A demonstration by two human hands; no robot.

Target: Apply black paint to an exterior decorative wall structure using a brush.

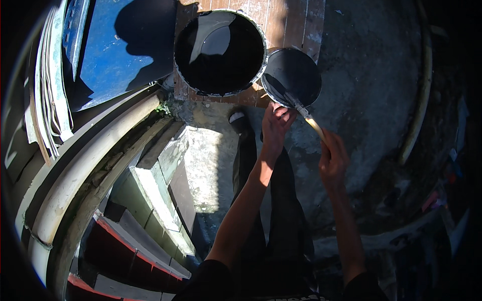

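Note:
My left hand (276,129) grips the near rim of a small round container (310,69) with a dark inside and a pale, stained rim. In my right hand (334,158) is a paintbrush (315,126) with a light handle; its dark bristle end lies inside the small container near the rim. A larger bucket (260,28) with dark liquid in it stands just to the left, its rim next to the small container. Whether the small container holds liquid is hard to tell in the shadow.
Wooden boards (312,22) lie under the bucket. At the left are a blue panel (109,71), a long pale pipe (67,199) and stacked strips (54,94). Pale steps or blocks (158,195) are at lower left. Another pipe (420,113) curves along the right of the concrete floor (361,94).

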